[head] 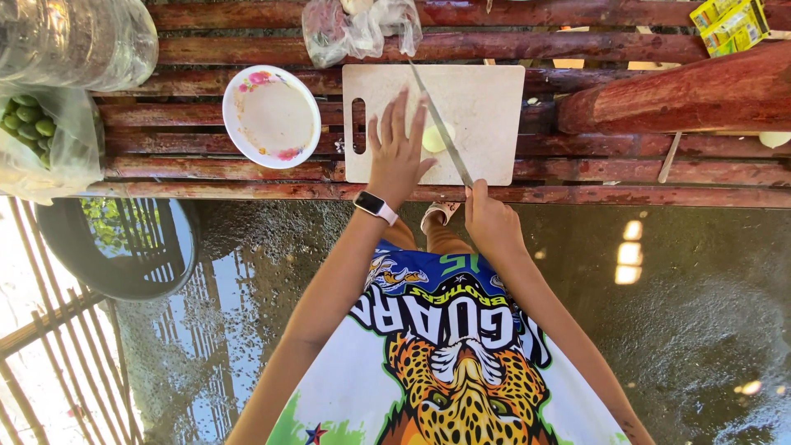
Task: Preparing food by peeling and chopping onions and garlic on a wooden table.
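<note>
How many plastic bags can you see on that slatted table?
3: one clear bag above the cutting board, one at the top left corner, and one below it holding small green fruits. More may lie outside the view.

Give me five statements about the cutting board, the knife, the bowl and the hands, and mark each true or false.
1. The right hand holds the knife. True.
2. The left hand rests on the bowl. False: it lies on the cutting board, fingers against a pale piece of food; the bowl sits apart, to the board's left.
3. The knife blade lies over the board beside the food. True.
4. The left wrist is bare. False: it wears a watch.
5. The bowl is full of green fruit. False: it is nearly empty, with smears; the green fruit is in a clear bag at the far left.
</note>
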